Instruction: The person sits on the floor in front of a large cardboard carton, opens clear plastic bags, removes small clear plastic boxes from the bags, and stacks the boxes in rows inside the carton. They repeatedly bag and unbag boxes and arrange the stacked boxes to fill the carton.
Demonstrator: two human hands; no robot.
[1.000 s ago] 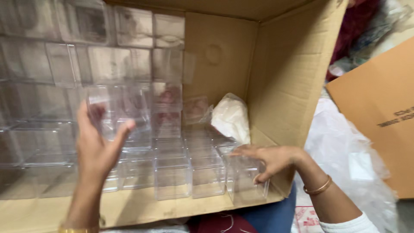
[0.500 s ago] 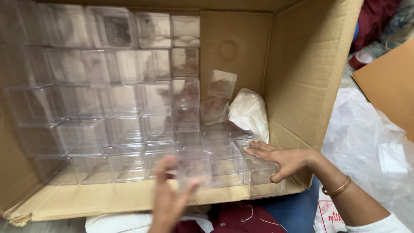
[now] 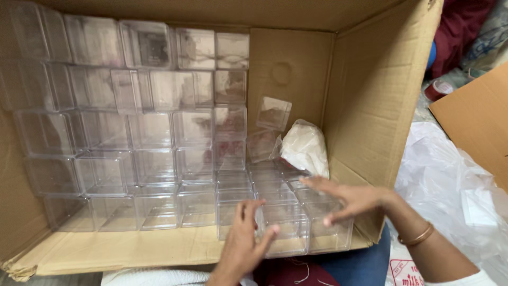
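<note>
Open-topped brown cardboard carton (image 3: 365, 106) of stacked clear square plastic boxes (image 3: 159, 132): left hand (image 3: 244, 244), since dropped from the upper stack, and right hand (image 3: 352, 198), both open-fingered, holding nothing, flank the nearest clear box (image 3: 283, 230).

Clear, square plastic boxes (image 3: 288, 222) stand upright in stacked rows inside the tipped cardboard carton (image 3: 370, 106).

Stacked boxes (image 3: 153, 132) fill the carton's (image 3: 370, 106) left; a bag (image 3: 306, 148) lies right of them
</note>
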